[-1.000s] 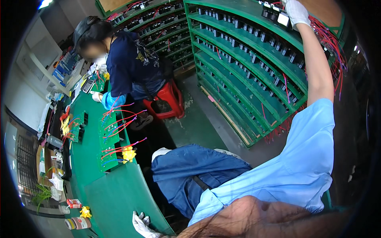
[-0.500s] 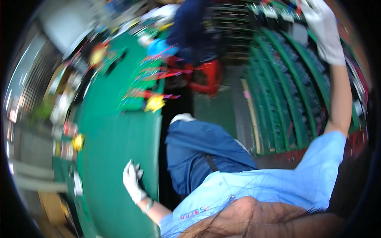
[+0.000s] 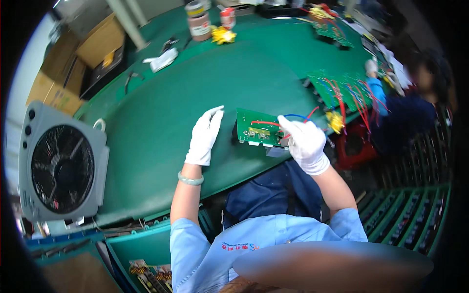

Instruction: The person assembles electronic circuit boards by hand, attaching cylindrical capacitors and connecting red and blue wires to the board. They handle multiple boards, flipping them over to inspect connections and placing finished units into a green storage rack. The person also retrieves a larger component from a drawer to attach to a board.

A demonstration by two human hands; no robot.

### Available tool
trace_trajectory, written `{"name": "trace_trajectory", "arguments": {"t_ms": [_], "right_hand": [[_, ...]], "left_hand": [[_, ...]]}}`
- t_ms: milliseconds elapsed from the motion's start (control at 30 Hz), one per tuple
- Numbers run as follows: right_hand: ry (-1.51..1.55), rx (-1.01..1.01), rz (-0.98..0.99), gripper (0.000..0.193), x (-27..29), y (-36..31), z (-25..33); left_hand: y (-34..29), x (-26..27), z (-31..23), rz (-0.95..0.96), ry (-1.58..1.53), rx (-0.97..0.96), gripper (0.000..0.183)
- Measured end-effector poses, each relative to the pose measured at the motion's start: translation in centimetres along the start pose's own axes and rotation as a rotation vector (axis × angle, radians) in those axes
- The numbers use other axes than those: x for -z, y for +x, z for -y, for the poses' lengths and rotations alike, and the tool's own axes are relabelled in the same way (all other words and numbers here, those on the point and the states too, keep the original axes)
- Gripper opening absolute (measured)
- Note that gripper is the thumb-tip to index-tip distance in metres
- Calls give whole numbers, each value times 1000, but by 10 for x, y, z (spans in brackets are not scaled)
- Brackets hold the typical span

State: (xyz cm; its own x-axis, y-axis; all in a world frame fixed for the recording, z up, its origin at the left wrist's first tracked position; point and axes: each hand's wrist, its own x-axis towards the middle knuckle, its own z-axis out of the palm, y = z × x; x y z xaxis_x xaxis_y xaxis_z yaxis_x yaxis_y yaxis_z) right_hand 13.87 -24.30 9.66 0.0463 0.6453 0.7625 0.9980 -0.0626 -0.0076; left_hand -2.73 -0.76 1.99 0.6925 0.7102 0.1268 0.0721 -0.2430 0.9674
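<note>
A green circuit board (image 3: pixel 248 128) with red and blue wires is held above the green table mat. My right hand (image 3: pixel 307 145), in a white glove, grips the board by its right end, thumb and fingers closed on it. Dark and silvery parts show under the board's lower edge. My left hand (image 3: pixel 205 137), also gloved in white, is just left of the board and apart from it. Its fingers are stretched out with nothing in them.
More wired circuit boards (image 3: pixel 337 95) lie to the right, near another person's gloved hand (image 3: pixel 371 67). A grey box fan (image 3: pixel 63 168) stands at the left. At the back are a jar (image 3: pixel 199 28) and a yellow bundle (image 3: pixel 223 35). Slotted green racks (image 3: pixel 410 215) stand at lower right.
My right hand has come from the racks to above the table and now holds a circuit board. My left hand has moved to beside the board. The view has turned left.
</note>
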Motion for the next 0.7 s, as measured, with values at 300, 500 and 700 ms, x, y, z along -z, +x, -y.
{"name": "trace_trajectory", "arguments": {"t_ms": [300, 500, 700], "right_hand": [[276, -147, 347, 41, -7, -39, 22], [408, -327, 61, 28, 6, -70, 13], [499, -329, 342, 35, 2, -76, 23]], "left_hand": [[-2, 9, 2, 34, -194, 274, 42], [1, -8, 3, 170, -24, 243, 38], [0, -5, 4, 165, -154, 310, 35]]}}
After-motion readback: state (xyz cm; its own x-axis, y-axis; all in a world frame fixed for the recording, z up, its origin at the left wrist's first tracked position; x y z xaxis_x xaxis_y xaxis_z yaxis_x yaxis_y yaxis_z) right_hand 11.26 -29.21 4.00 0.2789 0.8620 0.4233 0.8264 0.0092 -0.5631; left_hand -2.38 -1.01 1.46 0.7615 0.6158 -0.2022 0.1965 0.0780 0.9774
